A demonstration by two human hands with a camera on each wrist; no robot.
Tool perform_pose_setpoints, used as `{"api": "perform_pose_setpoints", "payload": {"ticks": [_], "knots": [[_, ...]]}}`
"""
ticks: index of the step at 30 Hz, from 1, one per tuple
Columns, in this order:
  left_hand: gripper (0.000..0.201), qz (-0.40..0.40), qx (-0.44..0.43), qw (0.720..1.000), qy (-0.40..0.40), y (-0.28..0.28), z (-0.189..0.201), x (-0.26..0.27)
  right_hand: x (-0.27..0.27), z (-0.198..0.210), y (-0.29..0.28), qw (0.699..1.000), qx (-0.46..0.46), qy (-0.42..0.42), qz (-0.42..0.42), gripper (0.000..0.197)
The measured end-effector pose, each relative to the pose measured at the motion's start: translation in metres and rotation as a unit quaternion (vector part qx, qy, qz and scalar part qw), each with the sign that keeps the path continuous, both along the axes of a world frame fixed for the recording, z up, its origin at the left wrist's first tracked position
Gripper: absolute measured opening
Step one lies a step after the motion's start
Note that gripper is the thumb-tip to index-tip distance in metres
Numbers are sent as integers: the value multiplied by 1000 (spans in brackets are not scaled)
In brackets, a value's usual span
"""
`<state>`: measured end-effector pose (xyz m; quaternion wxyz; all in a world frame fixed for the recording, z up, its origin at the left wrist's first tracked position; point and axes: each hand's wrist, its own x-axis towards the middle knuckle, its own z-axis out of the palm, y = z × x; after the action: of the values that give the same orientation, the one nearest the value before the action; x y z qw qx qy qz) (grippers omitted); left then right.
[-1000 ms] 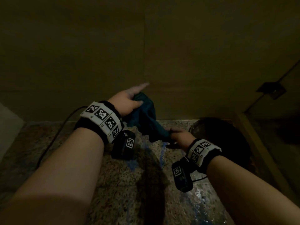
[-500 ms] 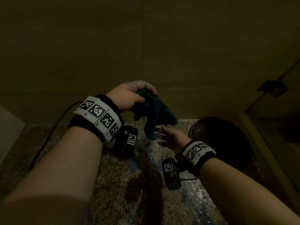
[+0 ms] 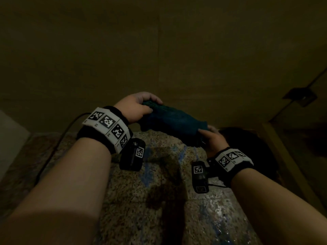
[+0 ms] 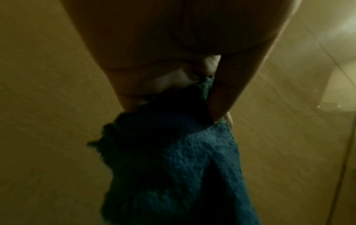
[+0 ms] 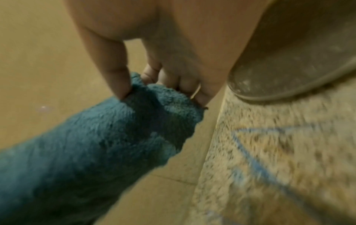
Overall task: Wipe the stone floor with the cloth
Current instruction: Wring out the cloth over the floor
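Observation:
A teal terry cloth hangs stretched in the air between both hands, above the speckled stone floor. My left hand grips its upper left end, fingers curled over the top; the left wrist view shows the cloth bunched under the thumb. My right hand pinches the lower right end, and the right wrist view shows thumb and fingers clamped on the cloth's corner. Blue streaks and wet patches mark the floor below.
A tan tiled wall rises right behind the hands. A dark round basin sits on the floor at the right, its rim close to my right hand. A black cable runs along the left. A wooden frame borders the right.
The right hand, off the cloth half a second ago, now pinches its lower end. The cloth has been pulled out from a hanging bunch into a stretched band between both hands.

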<state>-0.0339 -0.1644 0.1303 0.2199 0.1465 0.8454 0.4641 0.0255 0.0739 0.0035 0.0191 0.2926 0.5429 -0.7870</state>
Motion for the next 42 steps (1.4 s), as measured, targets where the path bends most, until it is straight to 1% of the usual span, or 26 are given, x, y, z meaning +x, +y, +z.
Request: {"api": "perform_pose_setpoints", "payload": {"ticks": [1, 2, 5, 9, 13, 15, 16, 18, 19, 20, 22, 24, 26, 28, 30, 33, 36, 37, 39, 42], "knots": [[31, 3, -5, 1000, 4, 0, -1, 0, 1, 1, 1, 1000, 25, -3, 5, 11], [29, 3, -14, 1000, 6, -1, -2, 0, 1, -1, 2, 999, 40, -2, 10, 14], [27, 12, -33, 999, -6, -1, -5, -2, 2, -3, 1, 999, 36, 2, 11, 17], [27, 25, -51, 998, -14, -2, -11, -4, 1, -5, 0, 999, 49, 0, 12, 16], [30, 34, -91, 995, -15, -2, -13, -5, 1, -5, 0, 998, 52, -1, 23, 14], [35, 27, -155, 988, 6, -2, -15, -5, 0, -6, 1, 998, 57, -1, 23, 12], [39, 20, -210, 977, 19, -2, -17, -5, 0, -7, 2, 998, 66, 0, 20, 12], [46, 7, -325, 945, 33, -2, -21, -5, 0, -6, 2, 996, 89, 8, 19, 18], [47, 0, -366, 930, 29, -2, -22, -4, -1, -5, 1, 995, 99, 12, 22, 21], [47, -8, -392, 919, 23, -3, -23, -4, -1, -3, 1, 994, 106, 16, 26, 23], [45, -15, -407, 913, 10, -5, -25, -4, -1, -1, 0, 991, 123, 26, 35, 26], [44, -2, -389, 921, -3, -10, -25, -5, 0, 2, 0, 987, 148, 40, 42, 30], [41, 21, -347, 937, -26, -14, -26, -6, 2, 2, 1, 985, 162, 41, 44, 32], [28, 46, -243, 967, -65, -17, -28, -6, 1, 1, 2, 981, 181, 39, 49, 31], [18, 68, -142, 983, -100, -20, -30, -4, -1, -1, 2, 974, 216, 30, 54, 26], [16, 73, -45, 986, -146, -19, -32, 0, -2, -1, 5, 967, 246, 4, 64, 17], [14, 117, 31, 976, -182, -13, -34, 3, -3, 1, 8, 969, 232, -11, 86, 20], [14, 126, 35, 974, -186, -11, -35, 4, -3, 3, 10, 967, 237, -13, 95, 21], [14, 124, 8, 976, -179, -11, -39, 3, -3, 5, 13, 962, 254, -14, 98, 20], [12, 108, -37, 978, -175, -12, -43, 1, -3, 8, 19, 953, 290, -21, 83, 31]]}}
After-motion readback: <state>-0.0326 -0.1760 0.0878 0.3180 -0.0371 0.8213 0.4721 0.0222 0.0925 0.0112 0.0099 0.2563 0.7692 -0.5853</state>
